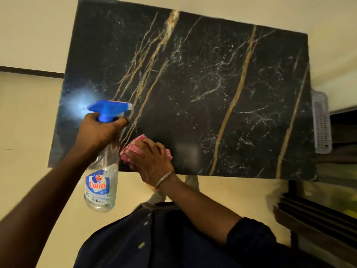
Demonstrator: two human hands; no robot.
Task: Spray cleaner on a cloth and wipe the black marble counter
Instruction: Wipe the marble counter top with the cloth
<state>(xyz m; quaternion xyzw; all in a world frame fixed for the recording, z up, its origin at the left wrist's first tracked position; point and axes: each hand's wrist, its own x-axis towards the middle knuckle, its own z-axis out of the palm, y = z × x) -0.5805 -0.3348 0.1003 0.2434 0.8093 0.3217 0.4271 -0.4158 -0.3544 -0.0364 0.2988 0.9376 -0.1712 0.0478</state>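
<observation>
The black marble counter point(193, 89) with gold and white veins fills the upper middle of the head view. My left hand point(98, 130) grips the neck of a clear spray bottle point(102, 182) with a blue trigger head, held above the counter's near left part. A white mist hangs in front of the nozzle over the left side of the marble. My right hand point(152, 159) holds a bunched pink cloth point(133, 147) down on the counter close to its front edge, just right of the bottle. A thin bangle circles that wrist.
A white perforated plastic basket point(321, 122) hangs off the counter's right edge. Dark shelving or a cabinet point(328, 206) stands at the right below it. Pale floor surrounds the counter at left and front. My dark clothing fills the lower middle.
</observation>
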